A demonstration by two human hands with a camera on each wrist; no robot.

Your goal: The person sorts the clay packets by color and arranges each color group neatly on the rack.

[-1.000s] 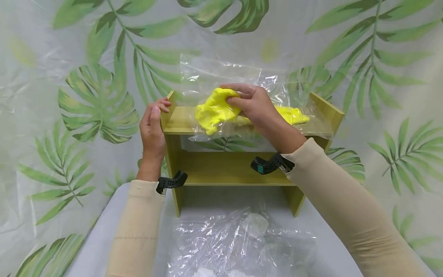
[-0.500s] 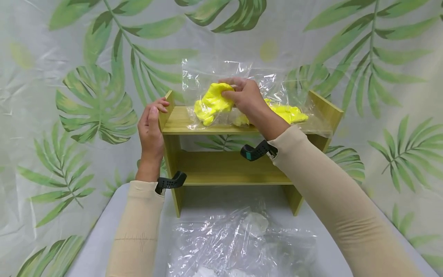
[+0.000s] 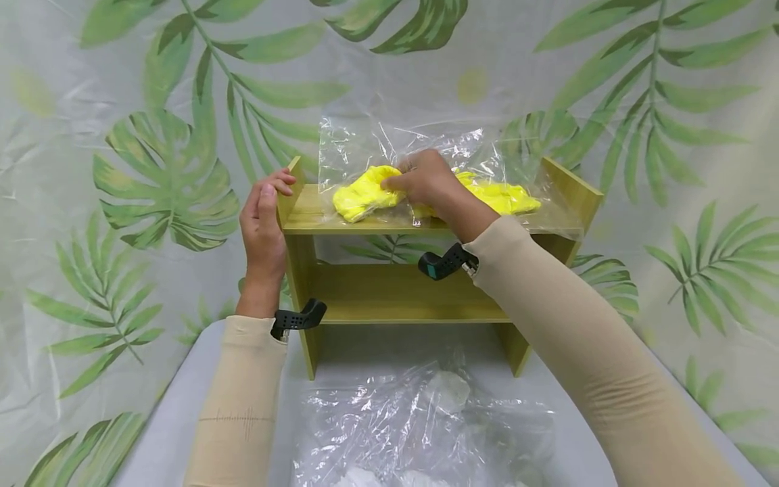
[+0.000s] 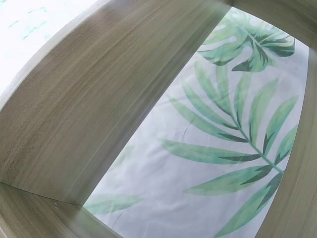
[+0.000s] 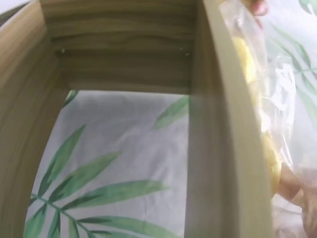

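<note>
A small two-tier wooden shelf [image 3: 395, 311] stands upright on the table. On its top board lies a clear plastic bag [image 3: 511, 152] containing bright yellow, soft-looking lumps [image 3: 368, 193]. My right hand [image 3: 429, 179] pinches the bag's left part, thumb and fingers on a yellow lump low over the board. At the top left corner, my left hand [image 3: 266, 223] holds the shelf's side panel [image 3: 291, 196], fingertips over its edge. In the right wrist view, the bag [image 5: 282, 99] shows beyond the board's edge, and fingertips [image 5: 259, 7] of my left hand appear at the far end.
In front of the shelf, another clear plastic bag [image 3: 389, 426] with several white lumps lies on the white table [image 3: 176, 412]. The shelf's middle board [image 3: 402, 291] sits below the top one. A leaf-patterned sheet [image 3: 164, 182] hangs behind and reaches round both sides.
My right hand has moved slightly left and lowered the bag's left part with its yellow lump onto or close over the top board. My left hand stays at the side panel.
</note>
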